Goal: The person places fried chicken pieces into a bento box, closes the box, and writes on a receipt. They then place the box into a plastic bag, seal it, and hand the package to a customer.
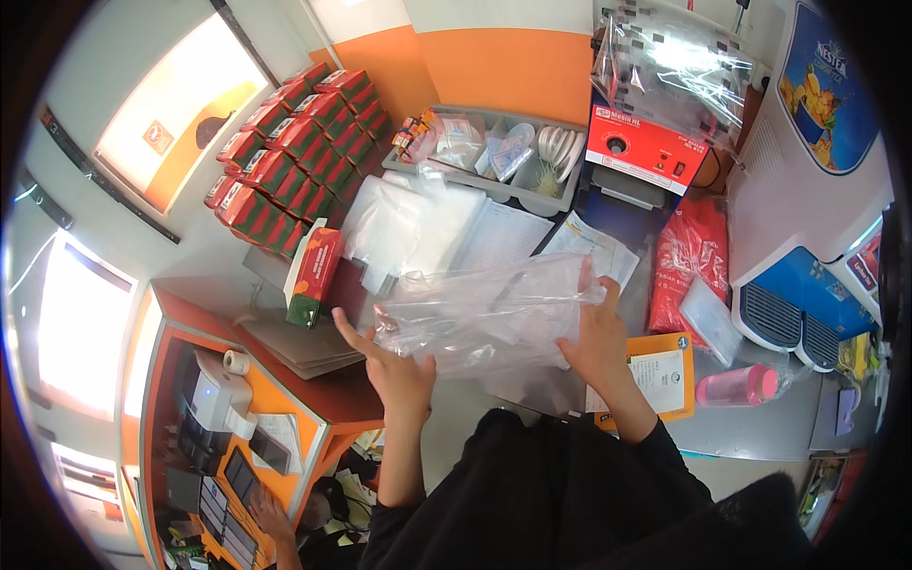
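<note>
A clear plastic bag (484, 313) is spread sideways between my two hands, above the counter. My left hand (399, 381) has the bag's left end, with the index finger stretched out past it and the thumb raised. Some of that hand's fingers are hidden by the bag. At the opposite end, my right hand (598, 342) grips the bag's edge between thumb and fingers. Behind the bag lie stacks of clear plastic bags (406, 221) and a written sheet (502, 239), partly covered by it.
Stacked red-and-green boxes (292, 157) stand at back left, with one separate box (313, 274) nearer. A grey divided tray (491, 187), red cup sealer (645, 149), drink dispenser (791, 235) and pink bottle (737, 386) surround the workspace. Another person's hand (271, 513) is over tablets at lower left.
</note>
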A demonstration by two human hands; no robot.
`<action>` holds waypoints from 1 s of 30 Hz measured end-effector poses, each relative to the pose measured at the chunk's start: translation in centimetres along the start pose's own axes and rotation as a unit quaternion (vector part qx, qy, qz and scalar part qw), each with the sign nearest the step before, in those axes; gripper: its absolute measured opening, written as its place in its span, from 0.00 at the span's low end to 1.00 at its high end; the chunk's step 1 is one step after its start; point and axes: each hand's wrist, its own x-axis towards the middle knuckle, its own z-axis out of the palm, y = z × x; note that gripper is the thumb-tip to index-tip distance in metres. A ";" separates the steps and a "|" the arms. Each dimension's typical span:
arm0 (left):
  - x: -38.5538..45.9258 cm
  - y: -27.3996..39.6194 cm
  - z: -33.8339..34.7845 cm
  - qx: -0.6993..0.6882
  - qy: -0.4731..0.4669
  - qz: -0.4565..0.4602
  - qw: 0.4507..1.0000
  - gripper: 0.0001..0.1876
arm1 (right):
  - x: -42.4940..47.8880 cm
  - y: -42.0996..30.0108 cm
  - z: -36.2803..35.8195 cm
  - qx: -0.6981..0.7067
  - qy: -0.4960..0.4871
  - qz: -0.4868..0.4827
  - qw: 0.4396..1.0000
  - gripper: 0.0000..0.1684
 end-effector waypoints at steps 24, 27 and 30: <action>13.9 -15.8 8.9 -0.246 -0.353 -0.024 0.903 0.45 | 8.0 -4.5 9.3 0.040 -0.020 0.156 0.987 0.68; 13.1 -13.2 9.7 -0.161 -0.339 0.033 0.926 0.57 | 9.0 -4.5 9.7 -0.023 -0.030 0.193 0.980 0.59; 12.6 -12.9 10.7 -0.162 -0.334 0.058 0.927 0.61 | 9.1 -2.5 9.2 -0.010 -0.042 0.039 0.998 0.43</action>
